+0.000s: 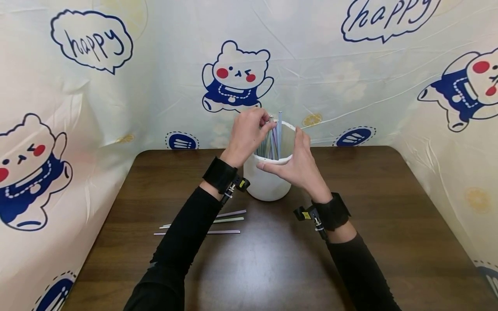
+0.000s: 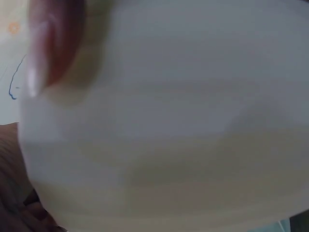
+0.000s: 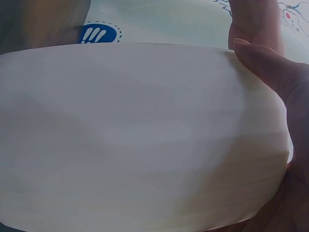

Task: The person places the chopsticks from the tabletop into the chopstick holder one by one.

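A white round container [image 1: 268, 183] stands upright at the far middle of the table, with several thin coloured straws [image 1: 278, 140] leaning inside it. My right hand [image 1: 299, 166] grips its rim from the right, thumb across the front and fingers at the far side. Over the container's left side, my left hand [image 1: 249, 131] pinches a straw among the others; the fingertips partly hide it. The container's white wall [image 2: 169, 106] fills most of the left wrist view. In the right wrist view, my right hand [image 3: 299, 96] lies against the container's edge.
Several pale purple and green straws [image 1: 223, 232] lie on the brown wooden table [image 1: 272, 268], partly hidden under my left forearm. A printed cloth [image 1: 303, 65] with bear drawings hangs close behind the table and along both sides.
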{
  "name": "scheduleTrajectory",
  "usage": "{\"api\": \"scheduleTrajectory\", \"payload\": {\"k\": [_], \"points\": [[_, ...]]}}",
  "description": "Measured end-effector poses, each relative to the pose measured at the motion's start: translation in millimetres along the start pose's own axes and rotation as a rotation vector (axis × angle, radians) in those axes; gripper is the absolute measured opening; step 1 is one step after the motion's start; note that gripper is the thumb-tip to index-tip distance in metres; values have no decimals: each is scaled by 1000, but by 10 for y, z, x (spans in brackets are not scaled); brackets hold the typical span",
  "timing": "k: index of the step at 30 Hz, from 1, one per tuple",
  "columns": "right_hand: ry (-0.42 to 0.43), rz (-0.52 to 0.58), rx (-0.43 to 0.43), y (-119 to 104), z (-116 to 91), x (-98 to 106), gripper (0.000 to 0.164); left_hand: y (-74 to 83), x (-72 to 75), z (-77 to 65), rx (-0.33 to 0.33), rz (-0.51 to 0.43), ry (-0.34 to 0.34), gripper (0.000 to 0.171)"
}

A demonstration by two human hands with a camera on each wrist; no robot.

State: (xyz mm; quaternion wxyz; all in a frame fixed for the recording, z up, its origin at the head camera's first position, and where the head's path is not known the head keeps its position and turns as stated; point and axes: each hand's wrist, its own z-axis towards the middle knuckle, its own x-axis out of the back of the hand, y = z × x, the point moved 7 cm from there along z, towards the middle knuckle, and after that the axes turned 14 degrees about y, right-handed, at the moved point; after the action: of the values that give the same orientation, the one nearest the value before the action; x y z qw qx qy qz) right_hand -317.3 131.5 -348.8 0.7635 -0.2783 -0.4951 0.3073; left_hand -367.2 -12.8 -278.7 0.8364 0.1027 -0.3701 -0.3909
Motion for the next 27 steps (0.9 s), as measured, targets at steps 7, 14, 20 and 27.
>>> {"api": "scheduleTrajectory", "payload": {"k": [7, 14, 20, 27], "points": [[6, 0, 0, 8, 1, -2, 141, -45, 146, -37, -35, 12, 92, 32], [17, 7, -1, 2, 6, 5, 140, -333, 484, -186, 107, -109, 190, 37], [14, 6, -10, 3, 2, -2, 141, -743, 513, -546, 298, 211, -173, 44], [0, -2, -30, 19, -3, 8, 143, -940, -57, -1394, 366, 201, -831, 20]]}}
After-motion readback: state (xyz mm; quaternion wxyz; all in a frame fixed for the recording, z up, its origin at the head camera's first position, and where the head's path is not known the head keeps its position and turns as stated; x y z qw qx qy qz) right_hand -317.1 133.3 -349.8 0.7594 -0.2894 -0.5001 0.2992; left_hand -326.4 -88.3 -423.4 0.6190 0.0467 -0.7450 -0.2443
